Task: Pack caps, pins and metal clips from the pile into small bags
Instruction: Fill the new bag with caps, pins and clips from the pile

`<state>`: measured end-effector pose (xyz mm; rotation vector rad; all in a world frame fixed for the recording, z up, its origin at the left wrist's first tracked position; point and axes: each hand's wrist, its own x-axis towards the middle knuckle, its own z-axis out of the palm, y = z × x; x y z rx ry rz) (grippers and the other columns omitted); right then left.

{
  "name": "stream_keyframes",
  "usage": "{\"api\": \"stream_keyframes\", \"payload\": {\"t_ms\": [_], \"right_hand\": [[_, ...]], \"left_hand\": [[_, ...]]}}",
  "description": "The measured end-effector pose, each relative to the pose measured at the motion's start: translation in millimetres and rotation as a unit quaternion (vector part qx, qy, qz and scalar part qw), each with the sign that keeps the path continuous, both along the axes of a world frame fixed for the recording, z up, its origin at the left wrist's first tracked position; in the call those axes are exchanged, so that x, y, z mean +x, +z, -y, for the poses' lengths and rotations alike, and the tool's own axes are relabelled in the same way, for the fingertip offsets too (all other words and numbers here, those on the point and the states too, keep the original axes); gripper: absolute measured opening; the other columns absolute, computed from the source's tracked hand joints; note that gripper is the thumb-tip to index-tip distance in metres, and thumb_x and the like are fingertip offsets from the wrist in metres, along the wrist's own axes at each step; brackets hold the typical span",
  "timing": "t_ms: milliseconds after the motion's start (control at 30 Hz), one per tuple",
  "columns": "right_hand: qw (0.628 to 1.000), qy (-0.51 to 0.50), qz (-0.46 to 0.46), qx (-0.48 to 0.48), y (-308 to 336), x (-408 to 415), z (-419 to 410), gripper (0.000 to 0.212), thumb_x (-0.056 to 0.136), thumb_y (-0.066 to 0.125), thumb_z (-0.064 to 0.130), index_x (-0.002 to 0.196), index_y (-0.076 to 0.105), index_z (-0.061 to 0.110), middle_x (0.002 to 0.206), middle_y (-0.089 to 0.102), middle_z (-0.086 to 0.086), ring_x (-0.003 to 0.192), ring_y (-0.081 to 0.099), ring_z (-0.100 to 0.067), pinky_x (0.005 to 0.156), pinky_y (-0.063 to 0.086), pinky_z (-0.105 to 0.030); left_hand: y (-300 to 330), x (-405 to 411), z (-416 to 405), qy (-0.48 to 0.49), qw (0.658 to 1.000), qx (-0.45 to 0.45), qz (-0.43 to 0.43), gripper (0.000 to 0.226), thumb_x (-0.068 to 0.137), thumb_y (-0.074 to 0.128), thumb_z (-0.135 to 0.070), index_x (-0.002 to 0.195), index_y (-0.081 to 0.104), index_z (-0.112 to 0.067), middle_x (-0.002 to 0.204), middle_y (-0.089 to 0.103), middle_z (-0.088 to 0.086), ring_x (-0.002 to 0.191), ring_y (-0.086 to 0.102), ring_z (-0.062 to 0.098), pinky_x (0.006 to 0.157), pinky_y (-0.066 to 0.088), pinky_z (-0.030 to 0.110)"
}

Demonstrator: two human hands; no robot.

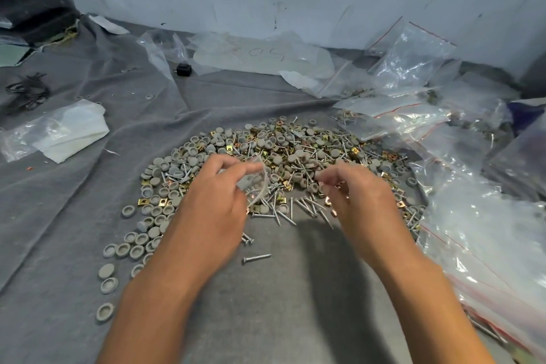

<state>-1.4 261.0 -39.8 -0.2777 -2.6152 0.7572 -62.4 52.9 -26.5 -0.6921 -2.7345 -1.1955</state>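
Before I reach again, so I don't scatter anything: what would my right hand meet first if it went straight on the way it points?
Likely the pile of caps, pins and clips just beyond the right hand; its curled fingers point up-left over it. Height above the pile is unclear.

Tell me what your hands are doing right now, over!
Left hand grips a small clear bag, caps inside. Right hand over the pile, pinching something small; can't tell what. Nothing in the way. Over.
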Motion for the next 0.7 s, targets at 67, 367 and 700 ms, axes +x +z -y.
{"api": "stream_keyframes", "payload": {"t_ms": [67, 367, 700], "right_hand": [[0.994, -0.077, 0.081, 0.021, -2, 9, -35, 0.037, 0.089, 0.059, -0.005, 0.105, 0.071, 0.027, 0.102, 0.063, 0.004, 0.090, 0.064, -0.019, 0.075, 0.046, -0.028], [0.967, -0.102, 0.228, 0.052, -13, 23, -94, 0.037, 0.087, 0.075, 0.007, 0.114, 0.074, 0.032, 0.114, 0.069, 0.002, 0.094, 0.060, -0.016, 0.084, 0.044, -0.025], [0.970, -0.113, 0.203, 0.065, -18, 15, -91, 0.024, 0.086, 0.079, 0.017, 0.108, 0.074, 0.027, 0.108, 0.065, 0.001, 0.095, 0.058, -0.019, 0.078, 0.043, -0.028]], "left_hand": [[1, 0, 0, -0.004, 1.000, 0.007, 0.005, 0.044, 0.102, 0.045, -0.009, 0.135, 0.059, -0.036, 0.119, 0.046, -0.020, 0.080, 0.051, -0.008, 0.067, 0.042, 0.007], [2, 1, -3, -0.004, 1.000, 0.006, 0.015, 0.044, 0.101, 0.045, -0.010, 0.135, 0.059, -0.035, 0.119, 0.045, -0.020, 0.089, 0.049, -0.007, 0.066, 0.040, 0.013], [3, 2, -6, -0.008, 1.000, 0.002, 0.007, 0.044, 0.101, 0.044, -0.008, 0.135, 0.059, -0.033, 0.116, 0.045, -0.020, 0.097, 0.045, -0.013, 0.074, 0.038, 0.004]]}}
